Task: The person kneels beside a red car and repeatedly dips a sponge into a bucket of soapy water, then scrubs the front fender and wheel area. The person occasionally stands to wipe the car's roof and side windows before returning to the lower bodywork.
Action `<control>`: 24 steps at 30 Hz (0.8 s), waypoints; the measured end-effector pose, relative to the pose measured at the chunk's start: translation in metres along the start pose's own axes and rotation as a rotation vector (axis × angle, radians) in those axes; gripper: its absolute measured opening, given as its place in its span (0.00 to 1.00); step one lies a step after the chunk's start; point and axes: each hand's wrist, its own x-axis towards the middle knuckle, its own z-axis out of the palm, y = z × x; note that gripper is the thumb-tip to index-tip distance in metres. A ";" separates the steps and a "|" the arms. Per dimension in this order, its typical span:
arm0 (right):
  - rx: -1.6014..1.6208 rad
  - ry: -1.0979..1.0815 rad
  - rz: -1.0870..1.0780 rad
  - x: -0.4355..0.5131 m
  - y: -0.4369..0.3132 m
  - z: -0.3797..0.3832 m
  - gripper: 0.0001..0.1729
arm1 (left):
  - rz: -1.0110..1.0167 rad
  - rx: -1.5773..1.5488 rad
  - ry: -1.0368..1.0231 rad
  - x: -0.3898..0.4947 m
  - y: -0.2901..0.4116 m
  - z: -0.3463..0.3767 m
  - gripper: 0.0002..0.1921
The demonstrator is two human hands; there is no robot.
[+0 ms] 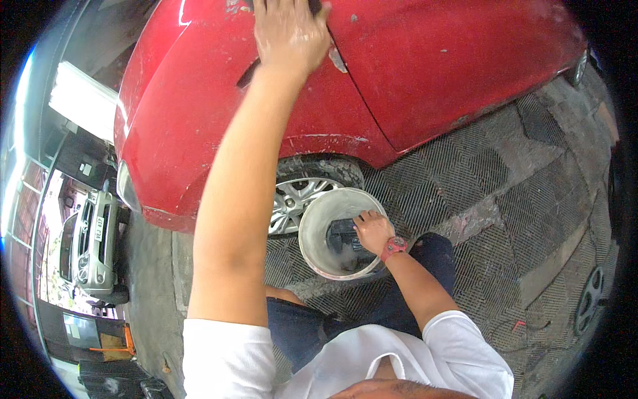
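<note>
My left hand point(291, 35) reaches up to the red car's body point(209, 99), over a dark pad point(314, 6) pressed to the scuffed paint; the fingertips are cut off by the top edge. My right hand point(373, 232), with a red watch point(395, 247) on its wrist, is over the near right side of a whitish plastic bucket point(311, 234). Its fingers point inward and curl a little; whether they hold anything cannot be seen. Dark water point(344, 257) lies in the bucket, with reflections on it. The bucket stands before the car's silver alloy wheel point(291, 202).
Ridged tiles point(428, 184) cover the floor around the bucket and under the car's side. A silver vehicle point(94, 244) stands at the far left, near an orange metal stand point(128, 341). A round spoked object point(589, 300) lies at the right. My knees flank the bucket's near side.
</note>
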 end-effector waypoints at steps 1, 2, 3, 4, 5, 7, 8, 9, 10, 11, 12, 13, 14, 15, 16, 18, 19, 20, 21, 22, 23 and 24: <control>-0.008 0.016 -0.007 0.004 0.005 -0.001 0.13 | 0.049 0.020 -0.010 -0.014 0.002 0.005 0.41; -0.013 0.022 -0.013 0.003 0.008 0.001 0.13 | 0.092 0.037 -0.028 -0.042 0.001 0.018 0.43; -0.010 0.023 -0.025 -0.001 0.006 0.003 0.13 | 0.134 0.060 -0.055 -0.060 -0.002 0.022 0.44; 0.010 0.036 -0.027 0.001 0.008 0.005 0.13 | 0.185 0.030 -0.034 -0.051 -0.013 0.020 0.44; 0.030 0.050 -0.028 0.002 0.010 0.008 0.13 | 0.227 0.049 -0.020 -0.037 -0.026 0.019 0.44; 0.027 0.044 -0.005 -0.005 0.013 0.011 0.13 | 0.119 0.077 -0.096 0.012 -0.018 0.000 0.40; 0.018 0.036 -0.018 -0.003 0.007 0.009 0.13 | 0.070 0.115 -0.055 0.022 -0.024 0.001 0.40; 0.005 0.026 -0.021 -0.003 0.004 0.007 0.13 | 0.022 0.145 -0.012 0.033 -0.024 0.006 0.41; 0.021 0.031 -0.034 -0.004 0.000 0.006 0.13 | -0.025 0.176 0.031 0.035 -0.025 0.009 0.42; 0.037 0.035 -0.049 -0.006 -0.005 0.005 0.13 | -0.001 0.208 -0.003 0.018 -0.021 0.013 0.42; 0.031 0.051 -0.038 -0.004 0.005 0.002 0.13 | 0.027 0.211 -0.017 -0.001 0.004 0.020 0.42; 0.025 0.039 -0.019 0.000 0.008 0.000 0.13 | 0.059 0.229 -0.035 -0.024 0.021 0.020 0.42; 0.021 0.017 -0.003 0.000 0.011 0.000 0.13 | 0.133 0.140 -0.077 -0.057 0.030 0.027 0.43; 0.026 -0.008 -0.001 -0.003 0.007 0.000 0.13 | 0.202 0.065 -0.126 -0.093 0.032 0.030 0.43; 0.035 0.000 -0.011 -0.005 0.007 0.002 0.13 | 0.262 0.029 -0.238 -0.123 0.024 0.030 0.44; 0.048 0.036 -0.016 -0.004 0.019 0.006 0.13 | 0.326 0.032 -0.464 -0.160 -0.008 0.006 0.45; 0.068 0.051 -0.013 -0.002 0.019 0.005 0.14 | 0.326 0.084 -0.590 -0.177 -0.037 -0.023 0.46; 0.097 0.064 -0.014 -0.001 0.013 0.006 0.14 | 0.306 0.146 -0.663 -0.201 -0.075 -0.055 0.47; 0.124 0.073 -0.010 -0.001 0.008 0.009 0.14 | 0.285 0.201 -0.735 -0.218 -0.106 -0.075 0.47; 0.112 0.067 -0.004 0.000 0.005 0.010 0.14 | 0.325 0.182 -0.723 -0.217 -0.121 -0.080 0.47; 0.102 0.053 -0.005 0.001 0.001 0.007 0.14 | 0.356 0.165 -0.717 -0.217 -0.131 -0.087 0.47; 0.089 0.040 -0.015 0.003 -0.003 0.004 0.15 | 0.381 0.153 -0.708 -0.214 -0.137 -0.095 0.47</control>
